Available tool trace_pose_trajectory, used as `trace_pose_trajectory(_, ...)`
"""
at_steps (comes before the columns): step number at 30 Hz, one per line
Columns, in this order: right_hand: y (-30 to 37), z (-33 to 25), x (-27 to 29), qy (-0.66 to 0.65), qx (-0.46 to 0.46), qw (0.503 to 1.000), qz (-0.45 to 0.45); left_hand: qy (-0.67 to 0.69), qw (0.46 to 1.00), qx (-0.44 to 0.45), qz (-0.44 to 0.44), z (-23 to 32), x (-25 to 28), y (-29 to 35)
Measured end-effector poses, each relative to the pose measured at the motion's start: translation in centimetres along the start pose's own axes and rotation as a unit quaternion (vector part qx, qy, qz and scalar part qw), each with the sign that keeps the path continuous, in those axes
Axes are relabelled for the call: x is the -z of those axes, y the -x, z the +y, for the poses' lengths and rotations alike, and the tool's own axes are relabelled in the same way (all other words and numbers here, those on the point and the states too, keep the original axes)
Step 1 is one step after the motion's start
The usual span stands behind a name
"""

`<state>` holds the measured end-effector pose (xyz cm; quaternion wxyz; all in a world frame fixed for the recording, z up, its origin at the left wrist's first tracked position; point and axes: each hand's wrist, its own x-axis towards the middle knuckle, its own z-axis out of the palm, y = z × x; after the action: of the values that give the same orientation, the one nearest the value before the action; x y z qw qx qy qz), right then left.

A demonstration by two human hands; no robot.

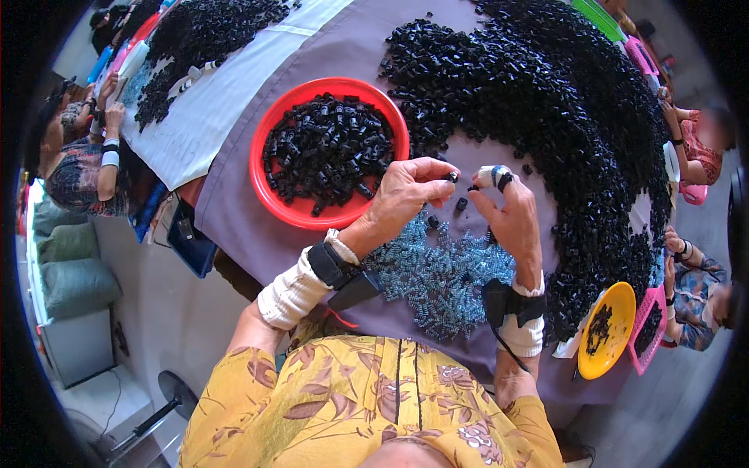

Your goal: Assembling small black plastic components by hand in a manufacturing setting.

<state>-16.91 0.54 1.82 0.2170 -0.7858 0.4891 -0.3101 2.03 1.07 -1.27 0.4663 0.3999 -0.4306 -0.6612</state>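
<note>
My left hand (pixel 402 195) pinches a small black plastic cap (pixel 452 177) between thumb and fingertips. Facing it, my right hand (pixel 511 214) has thumb and taped forefinger brought together at a tiny dark piece (pixel 473 188), too small to name surely. A gap separates the two pieces. Just below them a loose black cap (pixel 461 204) lies on the cloth. Under and between my wrists spreads a heap of small bluish metal coil springs (pixel 441 281). Left of my left hand, a red round basin (pixel 261 179) holds many black caps.
A huge pile of black caps (pixel 530 86) covers the far and right table. A yellow bowl (pixel 629 312) and a pink basket (pixel 654 300) stand at the right edge, a green basket (pixel 599 17) at the far right. Other people sit along both sides.
</note>
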Motion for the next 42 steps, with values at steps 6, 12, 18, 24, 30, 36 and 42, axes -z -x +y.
trace_pose_trajectory(6,0.0,-1.6,-0.1,-0.022,0.11,0.994,0.011,0.005,1.0,-0.007,-0.017,-0.1,-0.2,-0.2)
trace_pose_trajectory(12,0.4,-1.9,0.4,-0.001,0.122,0.993,0.006,-0.006,1.0,0.001,-0.006,0.2,-0.2,0.0)
trace_pose_trajectory(18,0.3,-1.7,0.2,-0.017,0.134,0.991,0.002,0.003,1.0,0.003,-0.004,-0.2,-0.3,-0.2)
trace_pose_trajectory(24,0.8,-1.1,0.1,-0.073,0.045,0.996,0.007,0.002,1.0,0.006,-0.005,-0.1,-0.3,-0.2)
trace_pose_trajectory(30,0.5,-1.4,0.0,-0.063,0.08,0.993,0.055,0.026,1.0,0.012,-0.005,-0.2,-0.6,-0.2)
trace_pose_trajectory(36,0.5,-0.5,-0.5,-0.106,0.038,0.987,0.112,0.0,1.0,0.015,-0.024,-0.1,-1.0,0.0)
trace_pose_trajectory(42,0.6,-0.3,-1.2,-0.121,-0.009,0.985,0.126,-0.019,0.999,-0.009,-0.024,-0.1,-1.6,0.2)
